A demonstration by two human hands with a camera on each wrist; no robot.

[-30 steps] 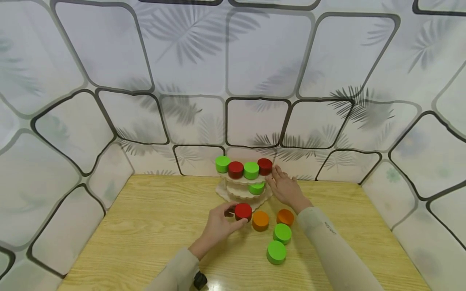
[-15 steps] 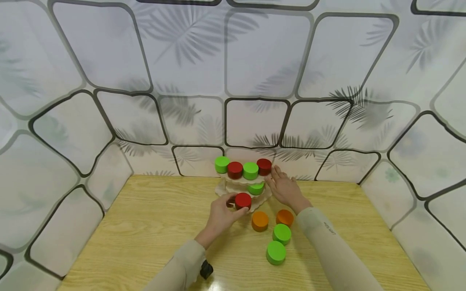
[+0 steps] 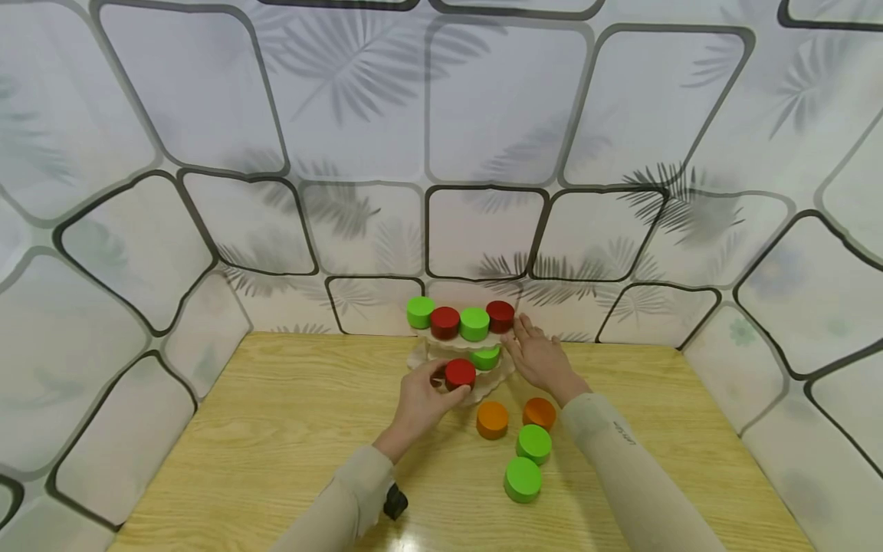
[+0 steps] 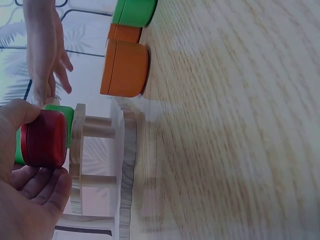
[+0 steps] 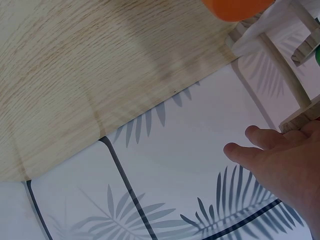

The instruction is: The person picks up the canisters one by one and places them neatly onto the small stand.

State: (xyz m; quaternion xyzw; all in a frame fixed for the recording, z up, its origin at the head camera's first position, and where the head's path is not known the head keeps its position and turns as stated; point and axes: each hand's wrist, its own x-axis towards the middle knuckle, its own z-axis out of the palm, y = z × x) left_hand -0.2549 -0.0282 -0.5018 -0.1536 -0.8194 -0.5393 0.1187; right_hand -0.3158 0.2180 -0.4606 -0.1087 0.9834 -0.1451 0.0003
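1. My left hand [image 3: 422, 399] hides the near left edge of the tiered wooden stand [image 3: 500, 372]; its fingers [image 4: 37, 182] clasp a red disc [image 3: 460, 373] just at the middle tier.
2. My right hand [image 3: 541, 359] rests straight-fingered against the stand's right side — holding nothing.
3. A green disc [image 3: 486, 356] sits half hidden under the top tier.
4. On the table [image 3: 276, 429] lie two orange discs [image 3: 493, 418] and two green ones [image 3: 522, 479] — near the stand's foot.

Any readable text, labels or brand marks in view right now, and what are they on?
Right sleeve: a small dark print near the wrist, too small and blurred to read.
Discs, wooden tiered stand, table and patterned walls: no text, numbers or signs visible in any view.
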